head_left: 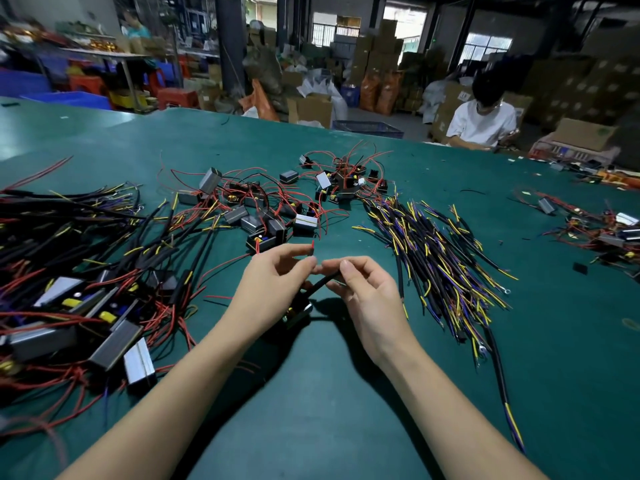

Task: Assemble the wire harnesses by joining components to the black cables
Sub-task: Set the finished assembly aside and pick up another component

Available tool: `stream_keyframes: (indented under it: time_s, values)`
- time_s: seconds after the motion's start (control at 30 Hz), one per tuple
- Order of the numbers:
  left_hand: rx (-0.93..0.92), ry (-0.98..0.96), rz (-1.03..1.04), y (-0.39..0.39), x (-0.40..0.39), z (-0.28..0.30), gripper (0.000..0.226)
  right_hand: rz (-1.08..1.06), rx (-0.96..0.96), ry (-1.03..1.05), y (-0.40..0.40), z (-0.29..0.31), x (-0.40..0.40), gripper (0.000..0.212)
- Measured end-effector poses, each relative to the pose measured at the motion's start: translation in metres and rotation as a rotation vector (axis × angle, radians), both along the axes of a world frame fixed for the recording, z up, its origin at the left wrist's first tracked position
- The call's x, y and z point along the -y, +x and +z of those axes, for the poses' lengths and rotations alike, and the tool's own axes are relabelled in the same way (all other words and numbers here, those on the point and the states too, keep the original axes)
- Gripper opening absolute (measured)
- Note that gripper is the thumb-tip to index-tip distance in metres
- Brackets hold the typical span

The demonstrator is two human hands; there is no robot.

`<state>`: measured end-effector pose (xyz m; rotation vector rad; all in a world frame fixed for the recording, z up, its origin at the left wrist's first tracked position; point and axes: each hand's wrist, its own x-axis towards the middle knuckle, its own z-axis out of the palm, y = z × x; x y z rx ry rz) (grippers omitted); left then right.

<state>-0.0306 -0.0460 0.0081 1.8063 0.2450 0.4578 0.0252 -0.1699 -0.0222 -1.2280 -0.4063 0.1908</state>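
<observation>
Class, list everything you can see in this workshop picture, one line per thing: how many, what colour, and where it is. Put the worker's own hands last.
Table: one, green, fills the foreground.
Loose black cables: one large pile, black with yellow and purple ends, right of the hands.
Finished harnesses: one heap, black cables with red wires and grey boxes, far left.
Small components: many, black and grey with red wires, centre of table.
Seated person: one, white shirt, far right edge of the table.
Cardboard boxes: many, brown, background.
Black cable: one, pinched between both hands.
Left hand: one, also pinches a red wire.
Right hand: one, grips the cable.
</observation>
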Motion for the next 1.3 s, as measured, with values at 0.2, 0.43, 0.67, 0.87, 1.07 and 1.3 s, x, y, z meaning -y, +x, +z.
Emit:
stream_keyframes:
  time_s: [0.2,0.43,0.67,0.87,1.07,1.3]
  values:
    - [0.044,0.083,0.052,0.0,0.004,-0.003,0.006,-0.072,0.02,-0.093,0.002,0.0,0.004,0.015]
    - [0.053,0.068,0.057,0.002,0.005,-0.012,0.012,-0.188,-0.084,0.025,0.02,0.008,0.021,0.014]
    - [0.179,-0.001,-0.031,-0.003,0.02,-0.008,0.009,-0.108,-0.154,0.15,0.01,0.003,0.006,0.015]
    - [0.235,0.157,0.058,-0.002,0.02,0.002,0.008,-0.085,-0.171,0.219,0.003,0.006,-0.001,0.015]
    - [0.08,0.555,0.12,-0.003,0.013,-0.004,0.005,-0.075,-0.024,0.023,-0.006,0.004,-0.01,0.012]
    - [0.136,0.426,0.042,0.002,0.01,-0.011,0.013,-0.17,-0.07,-0.169,0.004,0.007,0.001,0.019]
